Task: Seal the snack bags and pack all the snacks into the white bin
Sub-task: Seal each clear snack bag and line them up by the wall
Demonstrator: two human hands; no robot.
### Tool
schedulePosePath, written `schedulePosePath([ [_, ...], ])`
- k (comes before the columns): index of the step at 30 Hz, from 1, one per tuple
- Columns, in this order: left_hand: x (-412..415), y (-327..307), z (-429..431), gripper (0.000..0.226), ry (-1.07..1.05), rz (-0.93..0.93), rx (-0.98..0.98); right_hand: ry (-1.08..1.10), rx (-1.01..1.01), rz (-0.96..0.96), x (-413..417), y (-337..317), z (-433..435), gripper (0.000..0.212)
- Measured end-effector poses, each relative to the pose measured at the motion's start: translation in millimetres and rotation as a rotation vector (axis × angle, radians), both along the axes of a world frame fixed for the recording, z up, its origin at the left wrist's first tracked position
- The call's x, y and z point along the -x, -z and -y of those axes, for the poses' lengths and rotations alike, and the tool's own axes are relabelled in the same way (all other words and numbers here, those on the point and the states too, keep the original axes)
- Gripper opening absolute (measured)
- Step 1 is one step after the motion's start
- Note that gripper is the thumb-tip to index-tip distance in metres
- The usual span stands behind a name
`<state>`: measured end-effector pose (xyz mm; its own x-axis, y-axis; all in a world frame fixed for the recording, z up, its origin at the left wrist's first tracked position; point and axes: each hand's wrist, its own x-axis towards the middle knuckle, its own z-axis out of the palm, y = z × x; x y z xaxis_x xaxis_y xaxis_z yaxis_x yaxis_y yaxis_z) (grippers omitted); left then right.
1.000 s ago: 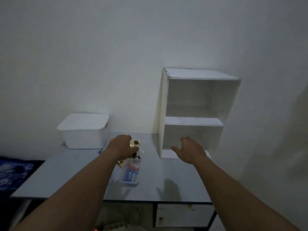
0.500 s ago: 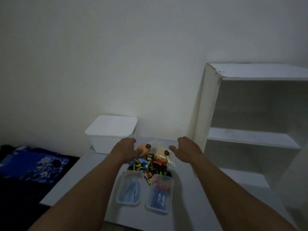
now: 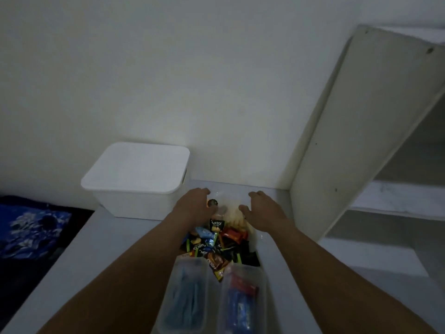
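Both hands reach over the grey table [image 3: 115,239] to a clear snack bag [image 3: 226,207] lying just right of the lidded white bin [image 3: 134,179]. The left hand [image 3: 192,206] is curled over the bag's left edge, though I cannot tell if it grips, and the right hand [image 3: 262,210] is loosely spread at its right edge. Nearer the person lie a heap of wrapped snacks [image 3: 216,244] and two clear lidded containers [image 3: 185,292], with a white shelf unit [image 3: 337,141] at the right.
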<state>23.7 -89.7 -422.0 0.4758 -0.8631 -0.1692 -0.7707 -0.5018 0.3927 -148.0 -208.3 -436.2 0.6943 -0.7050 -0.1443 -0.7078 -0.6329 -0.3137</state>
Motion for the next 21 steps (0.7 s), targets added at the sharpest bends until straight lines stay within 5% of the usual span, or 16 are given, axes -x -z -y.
schedulePosePath([
  [14,-58.8,110.1,103.3,0.059,0.018,-0.149,0.009,0.102,-0.058,-0.074,-73.4,97.3,44.4,0.052],
  [21,-71.5,135.7,117.6,0.056,-0.031,-0.091,-0.067,0.143,-0.002,0.0,-86.4,118.4,54.6,0.023],
])
